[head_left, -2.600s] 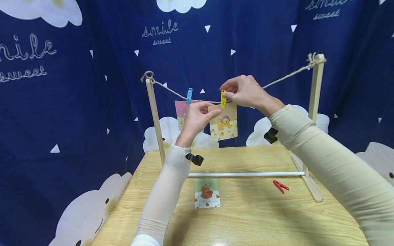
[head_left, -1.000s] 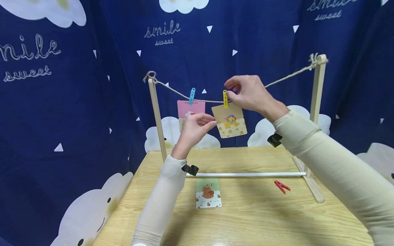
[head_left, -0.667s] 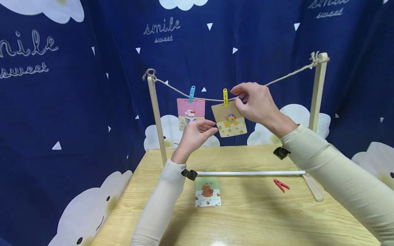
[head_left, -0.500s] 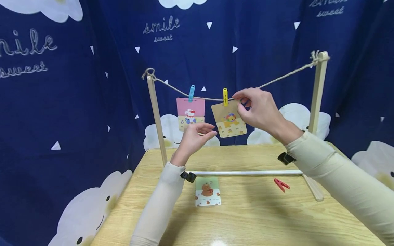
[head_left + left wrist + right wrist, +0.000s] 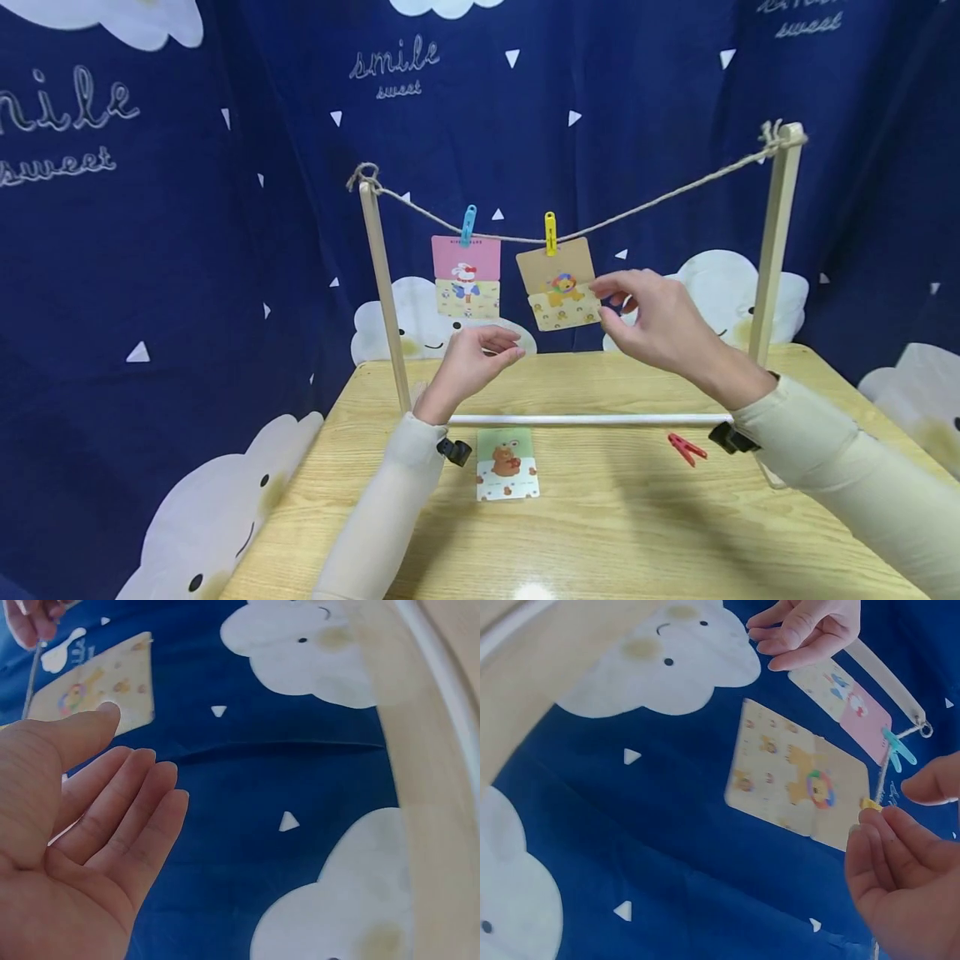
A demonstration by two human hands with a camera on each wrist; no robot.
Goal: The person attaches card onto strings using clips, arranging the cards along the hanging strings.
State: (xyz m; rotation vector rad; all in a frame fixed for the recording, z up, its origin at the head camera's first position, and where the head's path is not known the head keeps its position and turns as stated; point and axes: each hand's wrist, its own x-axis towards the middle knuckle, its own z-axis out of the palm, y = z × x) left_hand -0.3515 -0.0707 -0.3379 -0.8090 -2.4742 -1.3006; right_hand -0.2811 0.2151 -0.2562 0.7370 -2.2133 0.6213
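A lion card (image 5: 551, 267) hangs slightly tilted from the rope (image 5: 660, 200), held there by a yellow clothespin (image 5: 551, 235). To its left, a blue clothespin (image 5: 468, 225) keeps a pink rabbit card (image 5: 467, 258) on the same rope. My right hand (image 5: 663, 325) is just beside the lion card's right edge, thumb and fingers apart, holding nothing. Lower down, below the gap between the cards, my left hand (image 5: 471, 367) is empty with relaxed fingers; its palm (image 5: 67, 892) shows in the left wrist view.
On the wooden table (image 5: 600, 533) lie a green-and-white bear card (image 5: 507, 477) and a red clothespin (image 5: 686, 450). Two wooden posts (image 5: 776, 242) carry the rope, and a white bar (image 5: 592, 420) runs low between them. A blue curtain (image 5: 637, 100) hangs behind.
My left hand has let go of the lion card and sunk lower. My right hand has released the yellow clothespin and moved down and right. The lion card now hangs tilted.
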